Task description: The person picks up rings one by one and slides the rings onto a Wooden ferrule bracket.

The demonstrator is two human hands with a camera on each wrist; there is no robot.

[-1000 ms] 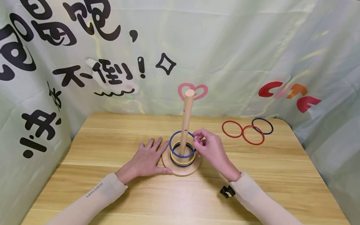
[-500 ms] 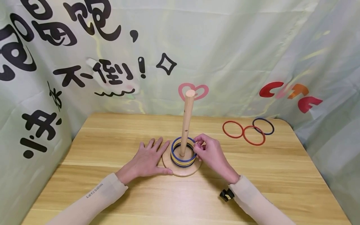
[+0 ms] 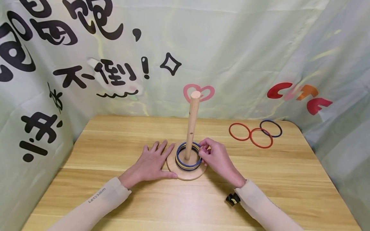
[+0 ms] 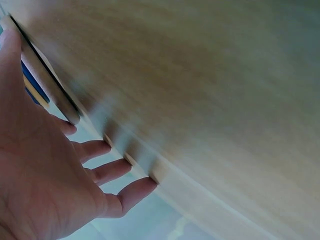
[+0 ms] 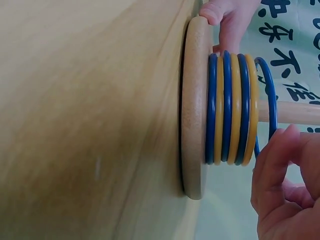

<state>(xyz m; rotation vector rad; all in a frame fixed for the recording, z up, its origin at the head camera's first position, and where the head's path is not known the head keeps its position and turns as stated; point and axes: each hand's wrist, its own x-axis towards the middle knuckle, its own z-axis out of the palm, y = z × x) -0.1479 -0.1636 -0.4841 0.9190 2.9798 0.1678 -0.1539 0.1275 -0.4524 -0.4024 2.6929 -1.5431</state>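
A wooden post (image 3: 191, 125) stands upright on a round wooden base (image 5: 195, 110). Around its foot, blue rings and yellow rings (image 5: 253, 110) are stacked in alternation on the base. My right hand (image 3: 216, 158) pinches the right side of another blue ring (image 5: 273, 95), which encircles the post slightly tilted and just above the top yellow ring. Fingers spread, my left hand (image 3: 153, 162) rests at the left of the base, its thumb and forefinger at the rim. The left wrist view shows that left hand (image 4: 50, 170) beside the base's edge (image 4: 52, 82).
Toward the back right of the wooden table (image 3: 115, 205) lie two red rings (image 3: 239, 140) (image 3: 261, 147) and a dark blue ring (image 3: 280, 128), one red overlapping the blue. A printed cloth (image 3: 237, 57) hangs behind the table.
My right hand has lowered the pinched blue ring along the post, from well above the stack to just over it. The left hand has stayed in place at the base.
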